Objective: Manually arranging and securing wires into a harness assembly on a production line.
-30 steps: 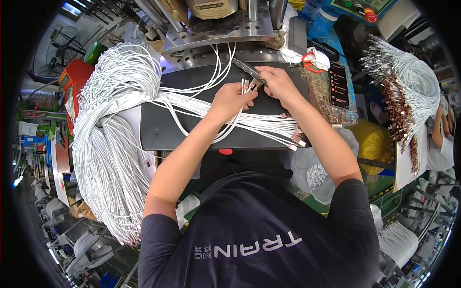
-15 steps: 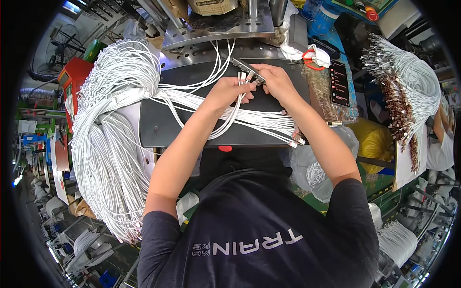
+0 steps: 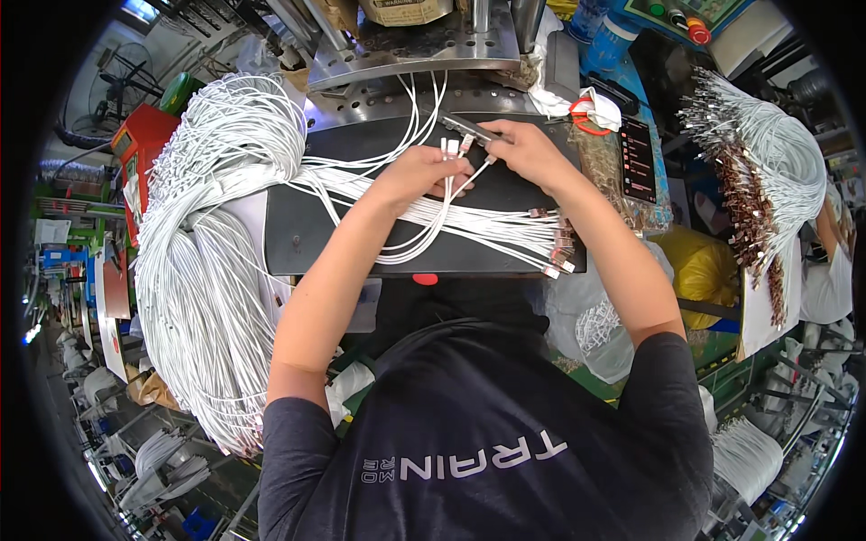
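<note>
White cables (image 3: 448, 194) are pinched at their plug ends by the closed fingers of the left hand (image 3: 422, 173) and right hand (image 3: 523, 149) above the black surface (image 3: 311, 236).

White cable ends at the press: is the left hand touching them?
Touching. The head view shows the left hand with its fingers closed around the white cable ends.

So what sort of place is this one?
Most likely a cable assembly workshop: a big bundle of white cables lies beside a black work mat, a metal press stands behind, and more finished cables hang nearby.
</note>
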### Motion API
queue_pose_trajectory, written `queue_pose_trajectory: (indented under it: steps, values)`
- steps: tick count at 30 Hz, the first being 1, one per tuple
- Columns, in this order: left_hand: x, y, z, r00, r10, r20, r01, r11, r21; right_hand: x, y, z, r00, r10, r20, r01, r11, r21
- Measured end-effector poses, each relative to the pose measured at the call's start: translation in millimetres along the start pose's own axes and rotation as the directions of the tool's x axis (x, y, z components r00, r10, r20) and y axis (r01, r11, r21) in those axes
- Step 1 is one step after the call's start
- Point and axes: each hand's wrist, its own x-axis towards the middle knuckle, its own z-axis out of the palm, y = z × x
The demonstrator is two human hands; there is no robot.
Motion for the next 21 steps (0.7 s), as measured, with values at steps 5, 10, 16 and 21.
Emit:
queue_pose_trajectory:
  steps: [5,10,16,21]
  values:
    - [5,-8,-4,0.997,-0.013,-0.074,0.021,0.993,0.117,-5,-17,-9,0.976,0.215,0.041,-0.218,0.972,0.088]
    - [12,-11,7,0.994,0.009,-0.108,0.022,0.959,0.284,-7,-3,-11,0.994,0.08,0.072,-0.081,0.997,0.012]
    - [10,-3,5,1.0,-0.029,-0.011,0.031,0.955,0.296,-6,7,1,0.997,-0.08,-0.014,0.075,0.972,-0.223]
    - [5,-1,5,0.993,-0.038,-0.114,0.046,0.996,0.072,-2,3,-10,0.996,-0.018,0.082,0.032,0.985,-0.172]
